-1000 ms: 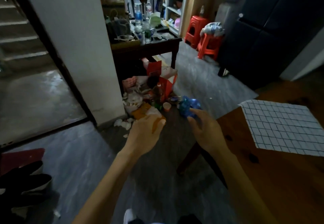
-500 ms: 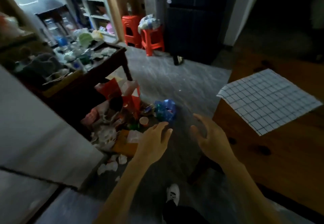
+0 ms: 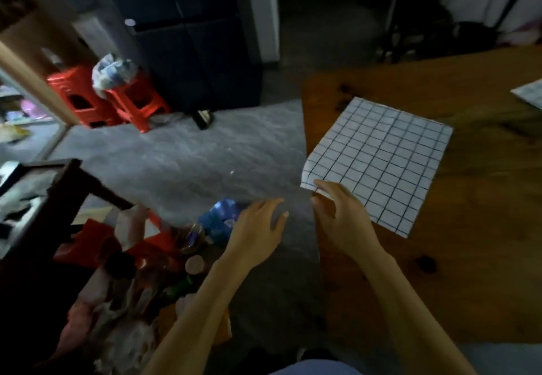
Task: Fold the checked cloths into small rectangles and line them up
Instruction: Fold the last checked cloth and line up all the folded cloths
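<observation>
One white cloth with a blue checked grid (image 3: 378,163) lies flat and unfolded on the brown wooden desk (image 3: 475,245), its near-left corner hanging just over the desk's left edge. A second checked cloth (image 3: 528,96) shows only as a corner at the far right of the desk. The right hand (image 3: 341,219) is at the first cloth's near-left corner, fingers loosely spread and touching it, with no firm hold visible. The left hand (image 3: 258,228) hovers open and empty over the grey floor (image 3: 187,154), just left of the desk. Two red plastic stools (image 3: 108,102) stand far left.
</observation>
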`<action>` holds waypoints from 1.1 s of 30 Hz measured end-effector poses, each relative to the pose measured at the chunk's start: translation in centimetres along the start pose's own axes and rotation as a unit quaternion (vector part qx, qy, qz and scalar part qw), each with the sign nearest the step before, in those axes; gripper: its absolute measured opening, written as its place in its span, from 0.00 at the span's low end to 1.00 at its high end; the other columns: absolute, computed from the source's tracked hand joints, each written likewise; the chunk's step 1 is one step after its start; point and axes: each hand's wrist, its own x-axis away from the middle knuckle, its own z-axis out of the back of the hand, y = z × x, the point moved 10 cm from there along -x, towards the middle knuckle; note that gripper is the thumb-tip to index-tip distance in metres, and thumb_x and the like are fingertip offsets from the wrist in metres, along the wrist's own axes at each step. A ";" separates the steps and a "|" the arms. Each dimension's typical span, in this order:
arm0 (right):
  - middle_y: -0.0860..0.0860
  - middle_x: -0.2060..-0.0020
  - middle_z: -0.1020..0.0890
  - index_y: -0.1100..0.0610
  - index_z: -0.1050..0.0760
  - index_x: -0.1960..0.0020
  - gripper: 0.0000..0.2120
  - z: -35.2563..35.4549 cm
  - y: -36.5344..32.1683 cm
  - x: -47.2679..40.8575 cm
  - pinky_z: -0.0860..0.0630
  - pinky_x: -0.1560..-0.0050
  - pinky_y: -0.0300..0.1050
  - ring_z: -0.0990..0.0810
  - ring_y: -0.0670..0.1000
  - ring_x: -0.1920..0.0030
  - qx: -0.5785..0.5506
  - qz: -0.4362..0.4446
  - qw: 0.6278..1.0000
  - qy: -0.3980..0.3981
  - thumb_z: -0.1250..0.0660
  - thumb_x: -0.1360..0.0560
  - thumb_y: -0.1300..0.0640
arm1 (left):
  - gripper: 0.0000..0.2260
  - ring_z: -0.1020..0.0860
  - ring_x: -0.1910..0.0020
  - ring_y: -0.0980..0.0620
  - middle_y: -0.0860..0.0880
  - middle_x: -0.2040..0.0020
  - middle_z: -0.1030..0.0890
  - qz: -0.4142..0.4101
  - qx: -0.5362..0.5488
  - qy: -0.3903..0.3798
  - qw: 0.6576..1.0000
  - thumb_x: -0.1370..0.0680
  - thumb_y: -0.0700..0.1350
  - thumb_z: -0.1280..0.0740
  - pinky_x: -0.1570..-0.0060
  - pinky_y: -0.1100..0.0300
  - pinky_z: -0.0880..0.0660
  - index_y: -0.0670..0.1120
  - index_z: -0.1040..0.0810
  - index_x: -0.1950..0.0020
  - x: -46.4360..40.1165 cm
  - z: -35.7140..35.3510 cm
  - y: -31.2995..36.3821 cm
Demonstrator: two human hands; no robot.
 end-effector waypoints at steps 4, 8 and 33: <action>0.49 0.38 0.24 0.52 0.32 0.31 0.19 0.9 3.3 -2.9 0.35 0.43 0.33 0.28 0.43 0.41 0.033 -0.042 0.998 0.035 0.40 0.20 0.48 | 0.16 0.26 0.40 0.52 0.47 0.38 0.24 -0.080 0.009 -0.047 0.996 0.19 0.49 0.40 0.45 0.66 0.36 0.47 0.30 0.33 -7.1 -2.2 1.9; 0.48 0.37 0.25 0.51 0.32 0.31 0.19 0.5 7.7 -4.9 0.35 0.41 0.38 0.27 0.47 0.38 0.061 -0.119 0.989 0.057 0.41 0.20 0.47 | 0.16 0.25 0.41 0.51 0.48 0.37 0.24 -0.131 0.023 -0.082 0.988 0.20 0.51 0.40 0.41 0.57 0.29 0.48 0.28 0.34 -13.9 -5.3 1.6; 0.52 0.35 0.26 0.53 0.31 0.31 0.18 -8.8 17.6 -8.2 0.30 0.35 0.47 0.28 0.51 0.35 0.056 -0.434 0.891 0.121 0.39 0.20 0.51 | 0.13 0.29 0.39 0.42 0.41 0.41 0.25 -0.397 -0.088 -0.271 0.873 0.28 0.47 0.27 0.40 0.48 0.33 0.47 0.19 0.45 -26.6 -21.4 -0.7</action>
